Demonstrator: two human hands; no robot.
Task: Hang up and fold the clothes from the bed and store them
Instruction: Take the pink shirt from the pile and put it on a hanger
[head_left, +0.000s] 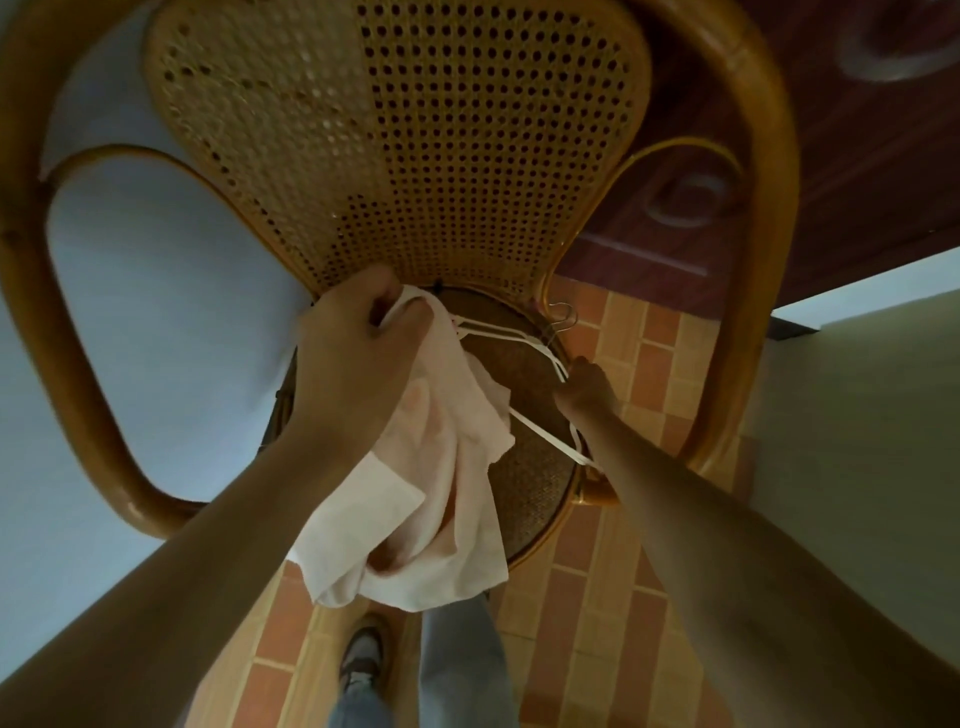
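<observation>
**Pale garment in hand, hanger being picked from the chair seat**

The landmark here is the rattan chair (395, 156), seen from above with its cane back rising at the top of the view and its round woven seat below. Over the left part of that seat the left hand (353, 358) grips a pale pink garment (441, 499); the fingers are curled tight round a bunched edge of the cloth near the foot of the chair back, and the rest of the fabric hangs loose down past the seat's front rim. On the right side of the seat lie white hangers (519, 343), more than one by the look of the overlapping bars, with their metal hooks pointing towards the chair's right rear post. The right hand (584, 387) is down at them, fingers closed round the hanger bars near the seat's right edge, and a white bar runs on from it towards the front rim.

As a judgement: this garment is at the start of its hanging step. It is off the bed and in hand, but not yet threaded on a hanger. Left to do for it: free one hanger, fit the cloth over it, and carry it to storage. No bed, wardrobe or other clothes show beyond the chair, so how much of the whole pile remains cannot be told
</observation>
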